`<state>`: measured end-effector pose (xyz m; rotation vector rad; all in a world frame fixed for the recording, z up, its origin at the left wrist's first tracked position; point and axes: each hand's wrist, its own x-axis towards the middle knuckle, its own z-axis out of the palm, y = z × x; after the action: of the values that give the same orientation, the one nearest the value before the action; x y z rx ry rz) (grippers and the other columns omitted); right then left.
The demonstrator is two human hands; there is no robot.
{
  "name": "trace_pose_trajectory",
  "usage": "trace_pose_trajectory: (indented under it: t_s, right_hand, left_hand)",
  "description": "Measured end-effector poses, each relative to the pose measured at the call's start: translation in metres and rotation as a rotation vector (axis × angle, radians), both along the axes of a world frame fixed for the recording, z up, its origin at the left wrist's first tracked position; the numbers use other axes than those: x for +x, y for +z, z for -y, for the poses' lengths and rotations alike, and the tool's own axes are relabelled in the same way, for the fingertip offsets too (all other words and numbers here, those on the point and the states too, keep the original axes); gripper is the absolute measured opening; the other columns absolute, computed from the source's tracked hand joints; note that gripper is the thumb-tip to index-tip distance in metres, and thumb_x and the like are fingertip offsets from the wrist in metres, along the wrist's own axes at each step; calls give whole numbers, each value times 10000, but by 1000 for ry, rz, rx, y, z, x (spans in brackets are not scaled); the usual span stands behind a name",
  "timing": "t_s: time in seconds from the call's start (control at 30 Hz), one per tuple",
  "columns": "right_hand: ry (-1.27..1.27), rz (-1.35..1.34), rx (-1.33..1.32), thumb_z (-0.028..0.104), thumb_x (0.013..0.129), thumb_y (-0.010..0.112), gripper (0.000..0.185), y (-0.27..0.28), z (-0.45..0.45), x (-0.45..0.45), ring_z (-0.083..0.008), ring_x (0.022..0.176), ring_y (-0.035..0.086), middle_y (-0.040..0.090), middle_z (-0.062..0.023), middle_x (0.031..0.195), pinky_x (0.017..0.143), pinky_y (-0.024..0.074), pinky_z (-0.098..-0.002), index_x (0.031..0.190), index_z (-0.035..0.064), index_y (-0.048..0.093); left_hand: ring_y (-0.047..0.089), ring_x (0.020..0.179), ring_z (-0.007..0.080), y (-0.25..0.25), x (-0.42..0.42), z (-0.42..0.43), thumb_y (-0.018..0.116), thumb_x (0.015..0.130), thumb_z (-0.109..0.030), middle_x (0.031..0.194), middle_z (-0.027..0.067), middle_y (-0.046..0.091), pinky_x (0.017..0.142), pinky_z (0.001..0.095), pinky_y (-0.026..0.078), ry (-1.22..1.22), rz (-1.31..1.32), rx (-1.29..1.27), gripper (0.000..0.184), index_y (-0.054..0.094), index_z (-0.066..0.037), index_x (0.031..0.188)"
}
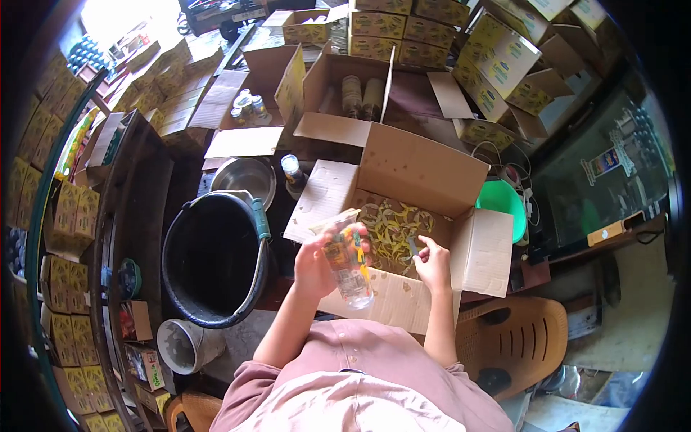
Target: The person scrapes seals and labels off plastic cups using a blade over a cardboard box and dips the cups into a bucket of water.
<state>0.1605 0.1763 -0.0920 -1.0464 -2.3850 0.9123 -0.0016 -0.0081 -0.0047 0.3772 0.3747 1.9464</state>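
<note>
My left hand [314, 265] is wrapped round a clear bottle [353, 281] with yellow and green print, tilted with its base towards me. A pale flap or piece sits by its upper end; I cannot tell what it is. My right hand [434, 265] is closed on a small grey blade [413, 246], held apart from the bottle. Both hands are over the near side of an open cardboard box [425, 162]. Yellow curled scraps [394, 229] lie in the bottom of the box.
A large black bucket [173, 259], a steel bowl [248, 173] and a jar [291, 169] stand left of the box. A green basin [504, 205] is at its right. More cartons [327, 129] stand behind. An orange plastic chair [515, 335] is near my right side.
</note>
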Motion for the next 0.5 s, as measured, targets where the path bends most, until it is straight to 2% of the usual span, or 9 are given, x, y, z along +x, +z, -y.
trace_pose_trajectory:
  t_s: [0.07, 0.13, 0.2, 0.27, 0.37, 0.4, 0.47, 0.5]
  right_hand:
    - [-14, -21, 10, -44, 636, 640, 408, -1, 0, 0, -138, 540, 564, 592, -89, 638, 546, 482, -267, 1038, 10, 589]
    - [-23, -44, 12, -40, 639, 642, 399, -3, 0, -1, -130, 533, 554, 588, -81, 635, 536, 478, -262, 1032, 11, 592]
    - [-30, -72, 24, -36, 644, 643, 389, -6, 2, -3, -128, 526, 549, 585, -75, 630, 526, 471, -256, 1027, 17, 596]
    - [-19, -71, 40, -40, 654, 618, 362, -6, 4, -5, -173, 534, 573, 596, -101, 651, 538, 480, -286, 1013, 5, 593]
    - [-9, -89, 32, -38, 663, 620, 351, -5, 9, -7, -171, 541, 580, 600, -102, 660, 539, 485, -282, 1010, 10, 596]
    - [-1, -102, 38, -44, 665, 616, 345, -3, 9, -6, -169, 543, 581, 599, -102, 662, 534, 485, -279, 1006, 11, 597]
    - [-16, -130, 48, -48, 667, 616, 342, -10, 6, -3, -162, 542, 579, 598, -96, 663, 528, 485, -275, 1003, 11, 598]
    - [-24, -137, 44, -52, 671, 613, 335, -9, 6, -3, -149, 541, 574, 596, -89, 666, 524, 484, -270, 1001, 9, 598]
  left_hand:
    - [488, 982, 254, 15, -15, 12, 488, 779, -402, 1124, 147, 445, 806, 433, 440, 94, -179, -148, 663, 301, -15, 1285]
    - [470, 1058, 295, 26, -38, 26, 504, 780, -346, 1179, 171, 435, 831, 442, 446, 150, -145, -148, 592, 339, -28, 1250]
    - [462, 1087, 301, 35, -50, 35, 510, 781, -339, 1192, 178, 438, 837, 439, 448, 253, -297, -170, 576, 347, -41, 1246]
    - [462, 1098, 290, 40, -57, 42, 554, 774, -322, 1195, 181, 443, 838, 429, 453, 381, -439, -179, 571, 355, -49, 1235]
    - [468, 1090, 276, 45, -76, 68, 597, 765, -299, 1192, 166, 446, 835, 425, 459, 564, -539, -227, 574, 357, -52, 1224]
    - [483, 1072, 258, 40, -88, 80, 612, 754, -249, 1174, 143, 464, 846, 386, 450, 697, -535, -312, 544, 386, -41, 1204]
    - [507, 1033, 229, 49, -104, 107, 650, 720, -199, 1115, 133, 497, 846, 330, 435, 853, -986, -712, 521, 428, -24, 1158]
    - [517, 1013, 235, 61, -111, 121, 674, 683, -176, 1078, 132, 509, 849, 320, 426, 787, -1356, -935, 508, 458, -22, 1116]
